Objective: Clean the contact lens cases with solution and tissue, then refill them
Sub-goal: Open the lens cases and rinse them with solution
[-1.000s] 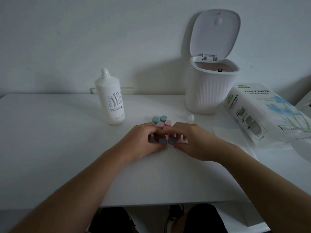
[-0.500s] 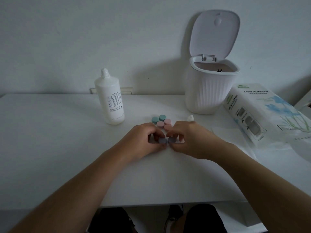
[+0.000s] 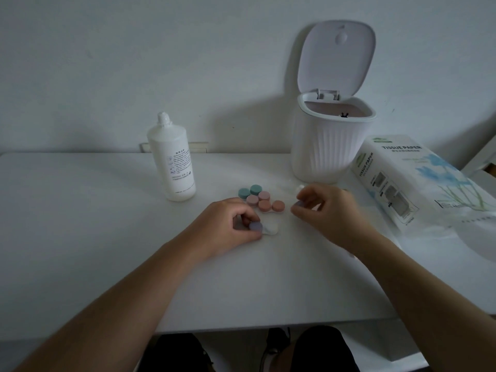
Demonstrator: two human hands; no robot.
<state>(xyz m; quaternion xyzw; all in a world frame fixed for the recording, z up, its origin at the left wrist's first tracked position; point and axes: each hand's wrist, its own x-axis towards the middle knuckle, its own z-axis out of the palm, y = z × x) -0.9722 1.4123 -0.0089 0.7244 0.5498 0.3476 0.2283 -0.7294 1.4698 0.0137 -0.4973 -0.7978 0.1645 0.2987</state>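
My right hand (image 3: 328, 210) has lifted one purple cap (image 3: 298, 203) away; my left hand (image 3: 230, 224) pinches the case (image 3: 261, 228), one well now open for cleaning.

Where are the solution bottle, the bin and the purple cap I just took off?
solution bottle (image 3: 171, 162), head view, label.
bin (image 3: 326, 151), head view, ribbed front wall.
purple cap (image 3: 298, 203), head view, edge showing between right-hand fingers.

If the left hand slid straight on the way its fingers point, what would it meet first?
The left hand, gripping the purple case, points right. Just past it is the case's uncapped white well, then bare table; the right hand looks farther back, though depth is unclear.
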